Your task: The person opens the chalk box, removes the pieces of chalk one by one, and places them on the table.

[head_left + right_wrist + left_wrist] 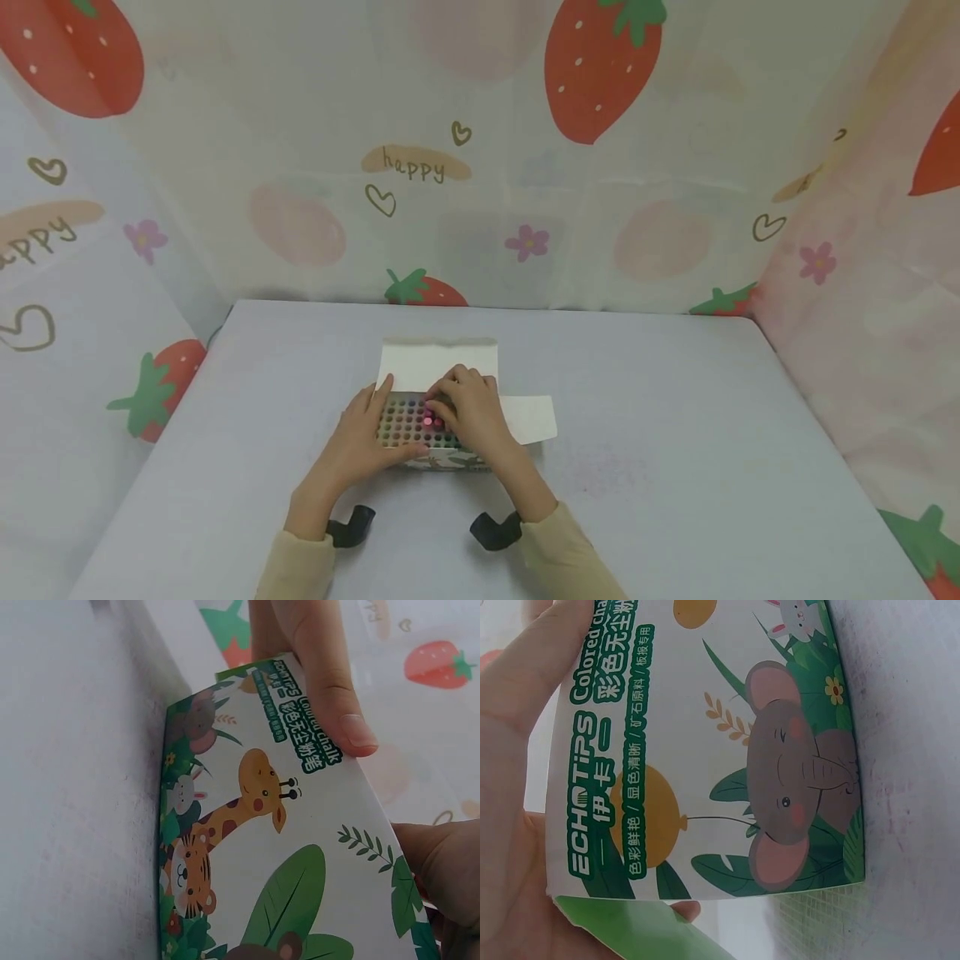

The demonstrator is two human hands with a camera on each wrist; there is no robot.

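A cardboard box of colored chalk (pixel 450 459) stands open on the table, its rows of round chalk ends (pixel 401 423) facing up. My left hand (pixel 360 437) grips its left side, thumb along the front edge and fingers spread toward the back. Over the right half of the box, my right hand (pixel 474 412) bends its fingers and pinches at a pink chalk stick (pixel 427 421) among the rows. Animal drawings and lettering cover the box front (pixel 712 772). The right wrist view shows the left thumb (pixel 341 712) on the upper edge; the right fingertips are hidden there.
The white lid flap (pixel 431 364) is folded back behind the box, and a side flap (pixel 528 418) sticks out to the right. Black wrist mounts (pixel 497 531) sit near both sleeves. Printed strawberry curtains (pixel 525 192) surround the white table (pixel 675 458).
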